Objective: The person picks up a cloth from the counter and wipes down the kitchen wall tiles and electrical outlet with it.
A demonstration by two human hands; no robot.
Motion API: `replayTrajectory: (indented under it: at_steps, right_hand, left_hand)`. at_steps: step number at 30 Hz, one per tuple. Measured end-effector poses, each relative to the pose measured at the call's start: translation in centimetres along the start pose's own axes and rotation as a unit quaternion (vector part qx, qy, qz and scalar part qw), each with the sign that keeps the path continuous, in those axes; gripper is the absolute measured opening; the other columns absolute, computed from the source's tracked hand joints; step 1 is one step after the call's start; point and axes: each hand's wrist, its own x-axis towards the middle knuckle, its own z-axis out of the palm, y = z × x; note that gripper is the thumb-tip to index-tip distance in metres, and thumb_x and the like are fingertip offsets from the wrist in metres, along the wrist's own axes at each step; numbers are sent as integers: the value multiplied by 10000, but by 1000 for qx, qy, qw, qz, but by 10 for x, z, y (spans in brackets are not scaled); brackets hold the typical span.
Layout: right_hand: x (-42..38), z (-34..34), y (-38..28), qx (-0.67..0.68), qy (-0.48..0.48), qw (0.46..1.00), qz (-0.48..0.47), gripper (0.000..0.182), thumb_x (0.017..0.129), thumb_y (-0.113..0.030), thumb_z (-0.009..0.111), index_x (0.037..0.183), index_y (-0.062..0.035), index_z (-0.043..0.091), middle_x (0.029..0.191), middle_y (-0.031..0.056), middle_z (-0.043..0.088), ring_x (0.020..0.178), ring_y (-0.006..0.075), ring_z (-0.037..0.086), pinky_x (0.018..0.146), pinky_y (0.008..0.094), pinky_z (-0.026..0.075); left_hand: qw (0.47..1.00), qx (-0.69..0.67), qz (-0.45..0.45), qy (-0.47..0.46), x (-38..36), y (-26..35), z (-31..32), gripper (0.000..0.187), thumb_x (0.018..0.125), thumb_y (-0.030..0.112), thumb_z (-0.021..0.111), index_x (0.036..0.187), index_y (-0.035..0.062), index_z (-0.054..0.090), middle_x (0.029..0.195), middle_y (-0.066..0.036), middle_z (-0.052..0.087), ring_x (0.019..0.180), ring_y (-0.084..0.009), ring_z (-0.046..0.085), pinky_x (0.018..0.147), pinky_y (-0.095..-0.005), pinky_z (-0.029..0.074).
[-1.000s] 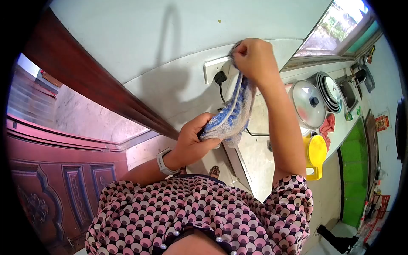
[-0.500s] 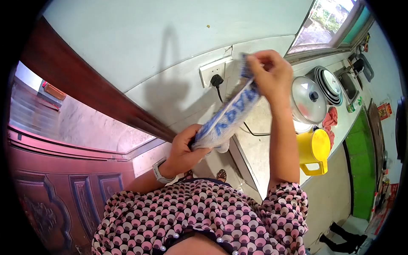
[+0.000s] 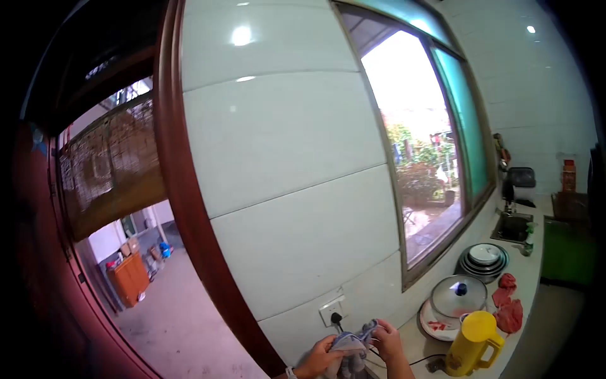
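Now | cloth (image 3: 353,348) btwn left hand (image 3: 322,357) & right hand (image 3: 387,339), both gripping

My view now sits far higher than a second ago: the wall tiles and the window (image 3: 429,158) fill most of it, and my patterned blouse is out of sight. My hands are small at the bottom edge. The blue and white cloth (image 3: 351,348), stretched long between them half a second ago, is now bunched up. My right hand (image 3: 387,336), raised by the wall socket (image 3: 331,311) before, is now close beside my left hand (image 3: 323,357), both gripping the bundle.
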Motion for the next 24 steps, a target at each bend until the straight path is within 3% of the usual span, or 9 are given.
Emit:
replayTrajectory:
  at_steps: [2, 4, 6, 8, 9, 12, 14, 16, 24]
  right_hand:
    - [-4, -9, 3, 33, -61, 996, -47, 504, 724, 32, 598, 1200, 46, 435, 838, 87, 584, 666, 154, 596, 549, 246, 503]
    - [-12, -19, 7, -84, -66, 981, -163, 601, 697, 56, 617, 1248, 69, 376, 928, 109, 587, 724, 168, 612, 618, 255, 518]
    - [-18, -28, 15, -117, 5, 975, -188, 526, 672, 56, 647, 1167, 73, 469, 849, 88, 603, 671, 131, 589, 576, 234, 484]
    - [-15, -52, 33, -287, 101, 942, -139, 354, 679, 20, 669, 1019, 63, 575, 713, 44, 589, 614, 98, 555, 528, 224, 440]
    - [-18, -54, 36, -251, 155, 942, -159, 179, 701, -9, 673, 864, 41, 621, 623, 13, 560, 567, 76, 516, 493, 224, 404]
    - [-35, -67, 33, -180, 257, 938, -146, 153, 738, -42, 649, 860, 42, 611, 630, 13, 557, 560, 76, 506, 488, 221, 399]
    - [-31, -89, 39, -116, 283, 940, -153, 136, 782, -116, 621, 799, 16, 591, 605, 16, 536, 508, 84, 477, 442, 234, 370]
    - [-52, -90, 10, -88, 232, 967, -62, 124, 805, -134, 558, 777, -17, 587, 637, 40, 563, 519, 120, 510, 448, 255, 387]
    - [-68, -98, -12, 49, 290, 955, -31, 165, 836, -176, 511, 969, -89, 556, 695, 23, 553, 480, 131, 495, 382, 248, 395]
  left_hand:
    - [1000, -13, 10, -26, 4, 4, 7, 331, 818, -49, 569, 1142, -41, 501, 1051, -83, 599, 956, -147, 569, 867, -276, 449]
    - [999, 0, 17, -44, 2, 18, 26, 337, 814, -47, 575, 1143, -30, 503, 1060, -84, 598, 963, -150, 569, 870, -274, 449]
    - [997, -8, 16, -72, 3, 22, 40, 340, 814, -42, 578, 1145, -25, 504, 1059, -79, 598, 961, -149, 568, 868, -271, 448]
    - [995, -17, 12, -95, 4, 18, 53, 342, 814, -37, 581, 1147, -19, 505, 1059, -74, 599, 959, -149, 568, 866, -267, 447]
    - [992, 16, 30, -119, 6, 14, 57, 340, 819, -18, 584, 1149, -23, 501, 1062, -73, 595, 965, -141, 562, 864, -263, 444]
    - [985, 46, 33, -161, 5, -1, 72, 337, 822, 6, 592, 1145, -26, 501, 1065, -70, 592, 967, -132, 557, 861, -258, 440]
    - [983, 39, 15, -177, 2, -7, 79, 334, 821, 12, 598, 1140, -25, 505, 1063, -68, 593, 962, -130, 558, 861, -258, 438]
    - [979, 74, -22, -186, -4, -6, 86, 338, 813, 11, 607, 1135, -23, 511, 1052, -66, 599, 958, -132, 560, 866, -257, 436]
    - [978, 34, -24, -203, -2, -34, 83, 348, 777, -42, 608, 1115, -30, 527, 1038, -68, 610, 950, -135, 569, 861, -260, 441]
